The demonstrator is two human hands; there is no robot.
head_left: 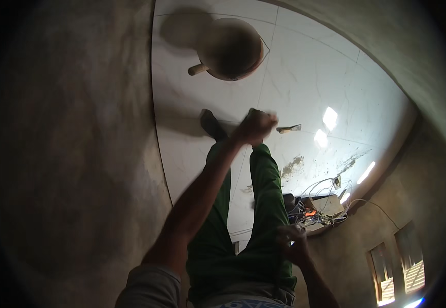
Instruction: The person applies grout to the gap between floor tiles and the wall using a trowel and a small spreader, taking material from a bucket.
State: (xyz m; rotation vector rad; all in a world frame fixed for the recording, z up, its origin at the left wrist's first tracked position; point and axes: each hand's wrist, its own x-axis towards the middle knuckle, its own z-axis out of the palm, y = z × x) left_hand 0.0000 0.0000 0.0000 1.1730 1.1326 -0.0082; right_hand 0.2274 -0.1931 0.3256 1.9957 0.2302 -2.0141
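Note:
My left hand (258,127) is stretched forward over my lower legs, its fingers curled into a blurred fist. Anything inside that fist is hidden. Just to its right, a small scraper (288,129) with a flat blade and a light handle lies on the floor, apart from the hand. Beside my right thigh, in dim light, my right hand (293,244) is bent with its fingers curled in and a small bright spot among them. What it holds, if anything, does not show. Farther ahead stands a round bucket (230,49) with a wire bail and a stubby wooden handle (198,69) sticking out at its left.
Pale tiles (294,77) with grey smears make up the floor. At the right, tangled wires (330,218) lie around a cardboard box (328,205) with an orange item. A rough plastered wall (79,143) rises close on my left. Slatted windows (397,267) show at the lower right.

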